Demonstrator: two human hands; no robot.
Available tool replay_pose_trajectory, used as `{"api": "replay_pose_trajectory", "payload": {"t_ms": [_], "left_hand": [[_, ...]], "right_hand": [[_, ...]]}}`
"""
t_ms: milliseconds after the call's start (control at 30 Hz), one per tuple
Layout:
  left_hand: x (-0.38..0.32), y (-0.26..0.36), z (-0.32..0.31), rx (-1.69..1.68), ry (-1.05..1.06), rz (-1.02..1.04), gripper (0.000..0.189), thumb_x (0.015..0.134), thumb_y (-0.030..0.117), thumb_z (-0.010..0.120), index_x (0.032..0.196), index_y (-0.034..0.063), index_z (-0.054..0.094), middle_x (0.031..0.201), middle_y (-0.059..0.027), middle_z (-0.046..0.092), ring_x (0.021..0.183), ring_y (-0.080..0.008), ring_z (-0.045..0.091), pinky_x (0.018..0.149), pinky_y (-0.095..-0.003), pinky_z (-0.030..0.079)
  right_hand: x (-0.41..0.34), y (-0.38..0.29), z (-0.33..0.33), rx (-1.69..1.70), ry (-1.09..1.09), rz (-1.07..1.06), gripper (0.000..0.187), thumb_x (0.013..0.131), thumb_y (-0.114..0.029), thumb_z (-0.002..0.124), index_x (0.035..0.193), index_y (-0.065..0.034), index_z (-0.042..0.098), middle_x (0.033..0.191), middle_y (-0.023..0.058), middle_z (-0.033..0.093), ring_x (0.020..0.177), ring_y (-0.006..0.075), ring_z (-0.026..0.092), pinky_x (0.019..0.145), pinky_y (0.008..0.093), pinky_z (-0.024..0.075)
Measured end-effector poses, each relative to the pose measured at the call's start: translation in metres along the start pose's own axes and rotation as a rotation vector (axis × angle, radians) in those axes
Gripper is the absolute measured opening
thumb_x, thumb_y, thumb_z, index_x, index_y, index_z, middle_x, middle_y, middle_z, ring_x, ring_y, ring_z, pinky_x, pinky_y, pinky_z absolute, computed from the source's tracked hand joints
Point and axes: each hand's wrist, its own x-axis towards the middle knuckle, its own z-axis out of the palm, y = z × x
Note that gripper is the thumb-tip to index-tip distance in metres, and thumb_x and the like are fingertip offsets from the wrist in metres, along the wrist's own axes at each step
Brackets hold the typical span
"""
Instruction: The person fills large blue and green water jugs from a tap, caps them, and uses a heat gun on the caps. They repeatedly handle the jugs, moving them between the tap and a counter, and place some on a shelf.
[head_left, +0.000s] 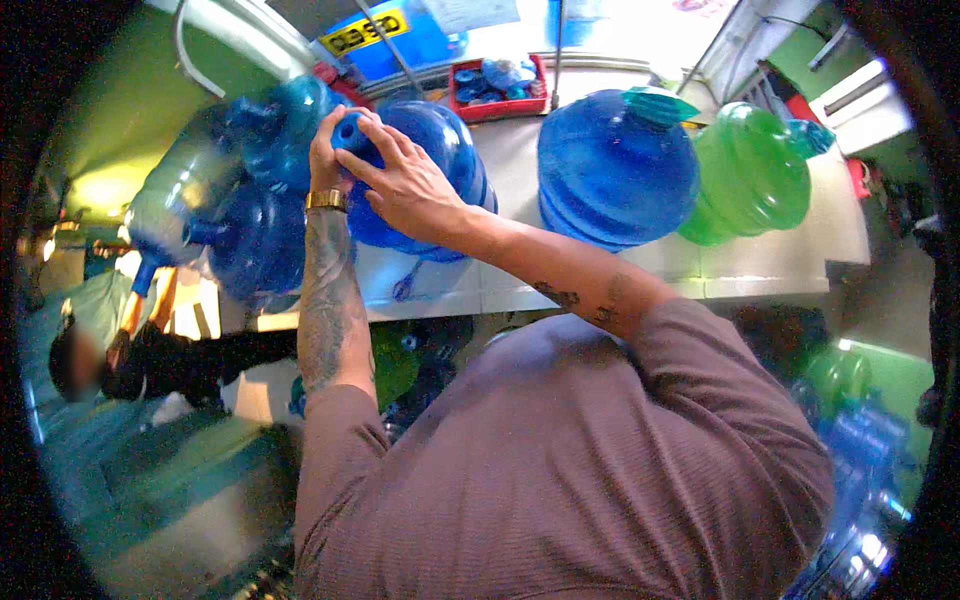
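A large blue water jug (439, 150) stands on the white counter left of centre, its top partly hidden by my hands. A blue cap (347, 133) shows between my fingers at the jug's neck. My left hand (327, 154), with a gold band at its wrist, holds the cap's left side. My right hand (405, 176) reaches across from the right, its fingers curved over the cap's other side. To the right stand another blue jug (615, 172), with a teal plastic piece (660, 106) at its top, and a green jug (757, 172).
Several jugs (259, 232) crowd the counter's left end. A red tray (499, 111) of blue caps sits at the back, behind thin metal bars. The white counter (517, 285) runs across before me. Another person (142, 360) is at far left. More jugs (862, 442) lie low at right.
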Motion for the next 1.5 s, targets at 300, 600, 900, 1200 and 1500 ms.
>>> {"api": "replay_pose_trajectory", "payload": {"t_ms": [300, 600, 900, 1200, 1500], "left_hand": [[-0.005, -0.004, 0.094, 0.097, -0.353, 0.059, 0.075, 0.104, 0.050, 0.014, 0.079, 0.0001, 0.064, 0.082, -0.0129, 0.067, 0.083, -0.0233, 0.062, 0.089, -0.0359, 0.044], [-0.013, -0.006, 0.095, 0.070, -0.128, 0.139, 0.077, 0.102, 0.059, 0.015, 0.082, 0.0015, 0.062, 0.083, -0.0098, 0.065, 0.084, -0.0215, 0.060, 0.092, -0.0355, 0.043], [-0.067, -0.064, 0.222, 0.355, 1.086, 0.452, 0.064, 0.100, 0.047, 0.043, 0.142, -0.0017, 0.042, 0.143, -0.0198, 0.047, 0.129, -0.0338, 0.047, 0.115, -0.0464, 0.026], [-0.072, -0.136, 0.367, 1.042, 0.545, 0.373, 0.054, 0.105, 0.036, 0.044, 0.139, -0.0060, 0.044, 0.138, -0.0233, 0.048, 0.127, -0.0308, 0.046, 0.113, -0.0453, 0.028], [-0.076, -0.137, 0.381, 0.850, 0.603, 0.379, 0.044, 0.104, 0.028, 0.052, 0.132, -0.0057, 0.050, 0.129, -0.0166, 0.056, 0.117, -0.0254, 0.051, 0.104, -0.0363, 0.037]], "right_hand": [[-0.258, 0.042, -0.186, 0.144, -0.668, 0.677, 0.036, 0.091, -0.024, 0.064, 0.123, -0.0075, 0.060, 0.109, 0.0149, 0.067, 0.102, 0.0315, 0.064, 0.087, 0.0430, 0.0523], [-0.493, 0.175, -0.350, -0.019, 0.215, 1.579, 0.035, 0.095, -0.029, 0.059, 0.118, -0.0036, 0.064, 0.095, 0.0046, 0.069, 0.085, 0.0133, 0.064, 0.071, 0.0272, 0.0507], [-0.481, 0.380, -0.511, -0.573, 0.262, 1.109, 0.028, 0.096, -0.029, 0.061, 0.108, -0.0051, 0.068, 0.099, 0.0162, 0.071, 0.094, 0.0287, 0.068, 0.085, 0.0368, 0.0525], [-0.452, 0.544, -0.531, -0.605, 0.004, 0.744, 0.024, 0.078, -0.024, 0.068, 0.097, -0.0097, 0.070, 0.084, 0.0159, 0.069, 0.082, 0.0362, 0.066, 0.077, 0.0432, 0.0531], [-0.522, 0.659, -0.517, -0.651, -0.404, 0.879, 0.036, 0.089, -0.035, 0.065, 0.111, -0.0056, 0.066, 0.118, 0.0180, 0.064, 0.114, 0.0371, 0.056, 0.098, 0.0473, 0.0445]]}}
